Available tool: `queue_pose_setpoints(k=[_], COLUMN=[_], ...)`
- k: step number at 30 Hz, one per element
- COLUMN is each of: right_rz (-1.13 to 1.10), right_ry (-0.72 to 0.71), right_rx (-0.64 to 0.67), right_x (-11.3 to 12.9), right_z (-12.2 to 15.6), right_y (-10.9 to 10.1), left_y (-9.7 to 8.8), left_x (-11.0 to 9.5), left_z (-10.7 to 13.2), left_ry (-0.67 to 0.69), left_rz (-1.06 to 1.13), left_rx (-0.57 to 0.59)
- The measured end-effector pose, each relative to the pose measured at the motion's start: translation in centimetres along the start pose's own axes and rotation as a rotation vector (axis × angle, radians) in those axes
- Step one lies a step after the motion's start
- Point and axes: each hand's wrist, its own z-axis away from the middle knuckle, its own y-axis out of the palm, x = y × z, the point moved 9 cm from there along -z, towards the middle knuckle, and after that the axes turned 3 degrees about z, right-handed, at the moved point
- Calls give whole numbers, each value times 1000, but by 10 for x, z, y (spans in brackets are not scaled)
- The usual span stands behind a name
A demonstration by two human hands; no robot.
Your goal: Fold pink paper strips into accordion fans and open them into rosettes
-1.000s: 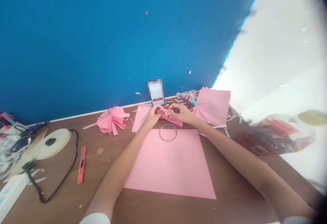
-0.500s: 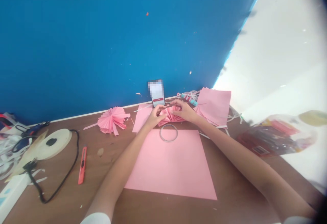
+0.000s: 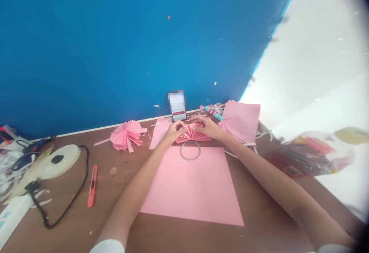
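Note:
A pleated pink paper fan (image 3: 193, 134) is spread behind the large pink sheet (image 3: 193, 187). My left hand (image 3: 175, 130) grips its left side with curled fingers. On the opposite side, my right hand (image 3: 206, 126) holds the upper right of the folds between thumb and fingers. Just in front of the fan, a thin grey ring (image 3: 190, 150) lies on the far edge of the sheet. To the left, a finished-looking pleated pink paper rosette (image 3: 127, 135) rests on the table with paper strips sticking out.
A phone (image 3: 177, 106) leans against the blue wall. Pink sheets (image 3: 241, 120) are stacked at back right beside a glue tube (image 3: 212, 112). On the left lie a red box cutter (image 3: 92, 185), a white tape roll (image 3: 62, 162), a black cable (image 3: 77, 199) and a power strip (image 3: 13, 216).
Both hands have shifted slightly down and closer in around the fan, whose folds now lie a little wider and flatter. The other things stay in place.

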Motion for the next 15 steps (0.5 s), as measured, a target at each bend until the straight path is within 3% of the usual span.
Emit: queue_pose_setpoints(k=[5,15], right_rz=[-38,1], right_ry=[-9,9], right_rx=[7,-93], right_x=[-1,-11], right_z=[0,-1], right_y=[6,-3], left_y=[2,-4], left_x=[-1,1], left_z=[-1,-1], left_ry=[10,-13], left_rz=[31,25], left_rx=[56,-37])
